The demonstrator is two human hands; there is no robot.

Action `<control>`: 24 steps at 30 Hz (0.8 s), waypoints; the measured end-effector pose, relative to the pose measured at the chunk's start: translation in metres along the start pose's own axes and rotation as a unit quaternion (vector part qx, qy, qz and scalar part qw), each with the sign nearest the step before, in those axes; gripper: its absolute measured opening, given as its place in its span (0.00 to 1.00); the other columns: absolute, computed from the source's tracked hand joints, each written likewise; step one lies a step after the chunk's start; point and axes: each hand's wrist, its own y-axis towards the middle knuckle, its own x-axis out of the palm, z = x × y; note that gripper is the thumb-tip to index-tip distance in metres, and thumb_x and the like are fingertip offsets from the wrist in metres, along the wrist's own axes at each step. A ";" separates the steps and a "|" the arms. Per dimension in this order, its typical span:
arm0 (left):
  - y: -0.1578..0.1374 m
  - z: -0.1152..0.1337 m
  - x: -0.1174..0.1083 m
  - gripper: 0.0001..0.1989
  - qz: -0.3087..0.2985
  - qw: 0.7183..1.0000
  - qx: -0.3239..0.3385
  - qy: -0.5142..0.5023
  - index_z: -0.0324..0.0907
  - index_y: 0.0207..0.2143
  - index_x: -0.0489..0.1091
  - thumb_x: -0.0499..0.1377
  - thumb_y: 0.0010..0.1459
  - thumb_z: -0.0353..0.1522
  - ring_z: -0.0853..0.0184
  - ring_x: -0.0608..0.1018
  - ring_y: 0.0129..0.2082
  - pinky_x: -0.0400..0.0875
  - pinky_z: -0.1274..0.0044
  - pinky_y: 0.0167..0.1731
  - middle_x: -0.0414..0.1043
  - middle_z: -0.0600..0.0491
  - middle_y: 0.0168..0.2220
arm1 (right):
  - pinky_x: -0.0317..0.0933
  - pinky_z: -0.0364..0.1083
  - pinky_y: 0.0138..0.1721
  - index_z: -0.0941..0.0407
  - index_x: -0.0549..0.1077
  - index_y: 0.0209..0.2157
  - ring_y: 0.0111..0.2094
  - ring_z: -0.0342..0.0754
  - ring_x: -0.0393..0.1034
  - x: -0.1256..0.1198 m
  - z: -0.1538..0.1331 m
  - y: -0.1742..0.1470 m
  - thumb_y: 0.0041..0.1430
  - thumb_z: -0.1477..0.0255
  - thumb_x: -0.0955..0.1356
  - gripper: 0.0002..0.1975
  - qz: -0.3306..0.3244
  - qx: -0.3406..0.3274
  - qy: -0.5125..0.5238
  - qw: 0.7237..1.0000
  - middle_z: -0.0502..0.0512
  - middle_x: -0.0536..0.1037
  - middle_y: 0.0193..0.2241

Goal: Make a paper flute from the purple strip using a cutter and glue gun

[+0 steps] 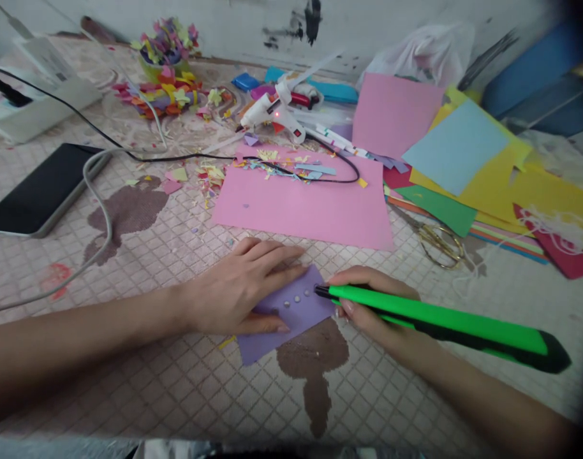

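Here, left hand (241, 287) spread on purple paper (301, 312), right hand (375, 326) gripping tool (444, 319) across edge

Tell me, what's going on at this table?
Someone's left grip lies spread on purple paper, while the right grip holds a green-and-black tool, its dark tip at the end of a row of small round marks. Farther back, a white glue gun shows a red light, and paper scraps lie on a pink sheet.
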 end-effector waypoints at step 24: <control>0.000 0.000 0.002 0.35 0.006 1.000 0.004 0.025 0.38 0.59 0.57 0.51 0.57 0.51 0.50 0.63 0.55 0.55 0.60 0.51 0.55 0.39 0.61 | 0.66 0.42 0.30 0.53 0.74 0.35 0.26 0.42 0.71 0.008 0.000 0.000 0.53 0.77 0.65 0.09 0.025 -0.013 -0.037 0.999 0.50 0.77 0.28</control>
